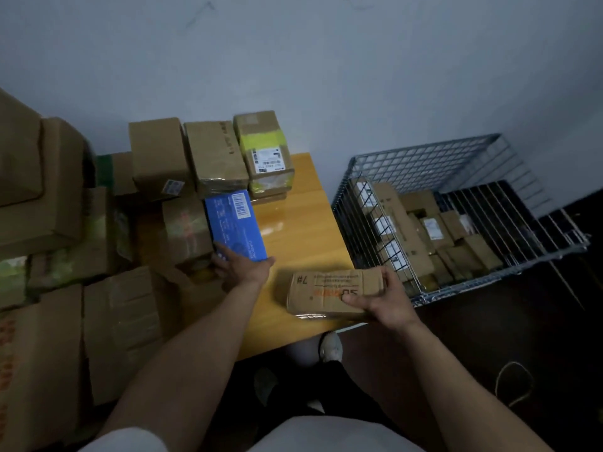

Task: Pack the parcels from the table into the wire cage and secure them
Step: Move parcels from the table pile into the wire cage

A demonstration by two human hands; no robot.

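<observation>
Lower centre of frame, right grip (386, 306) clasps a flat brown cardboard parcel (332, 293) over the yellow wooden tabletop (293, 223) edge, just beside the grey wire cage (424, 158) at right, already part-filled. Left grip (243, 269) wraps the near end of a blue rectangular box (233, 223), mid-frame. Best move: swing brown parcel over cage rim, lay flat in a gap, lift blue box clear of the stack. Readable: "7#" on brown parcel; barcode on blue box; rest blurred.
</observation>
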